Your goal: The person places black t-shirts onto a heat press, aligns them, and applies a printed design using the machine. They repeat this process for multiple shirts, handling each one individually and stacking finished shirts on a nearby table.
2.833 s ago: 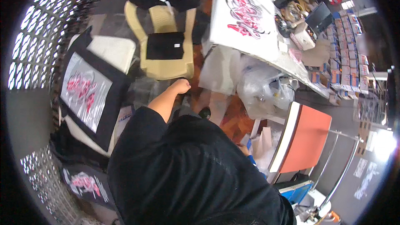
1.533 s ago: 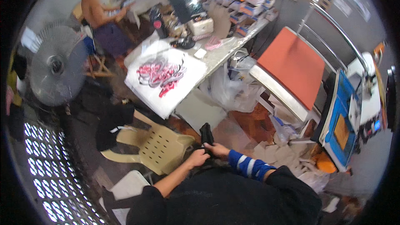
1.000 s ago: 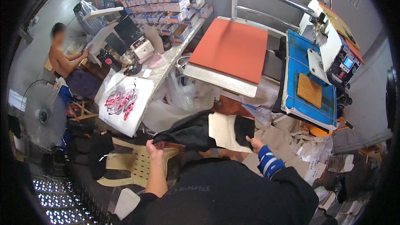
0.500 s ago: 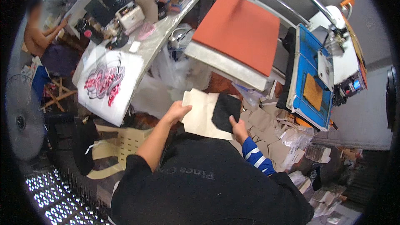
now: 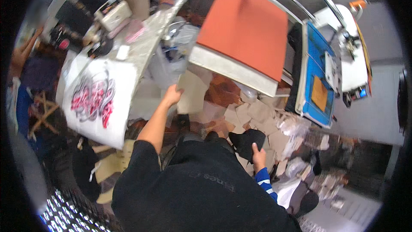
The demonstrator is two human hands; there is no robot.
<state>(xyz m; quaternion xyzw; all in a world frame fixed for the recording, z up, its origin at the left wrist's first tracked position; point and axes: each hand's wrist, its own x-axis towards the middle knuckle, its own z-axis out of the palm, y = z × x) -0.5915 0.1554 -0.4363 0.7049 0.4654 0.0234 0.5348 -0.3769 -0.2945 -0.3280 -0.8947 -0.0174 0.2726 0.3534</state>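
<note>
My left hand (image 5: 172,94) is closed on the edge of a cream sheet (image 5: 190,94), held out just below the front of the press platen with the orange pad (image 5: 242,28). My right hand (image 5: 258,157) is closed on a piece of black fabric (image 5: 245,144), lower and to the right, above scraps on the floor; a blue and white striped sleeve covers that forearm. A white sheet with a red and grey design (image 5: 92,101) lies on the worktable left of my left hand. The picture is slightly blurred.
The cluttered worktable edge (image 5: 154,36) runs along the left. A blue-framed press part (image 5: 319,56) stands right of the orange pad. Cardboard scraps (image 5: 249,114) litter the floor. A plastic chair (image 5: 109,169) and fan are at lower left. A person (image 5: 21,56) is at the far left edge.
The cream sheet and black fabric, held together before, are now apart: my left hand has moved forward with the sheet, my right hand down and right with the fabric. The view has shifted.
</note>
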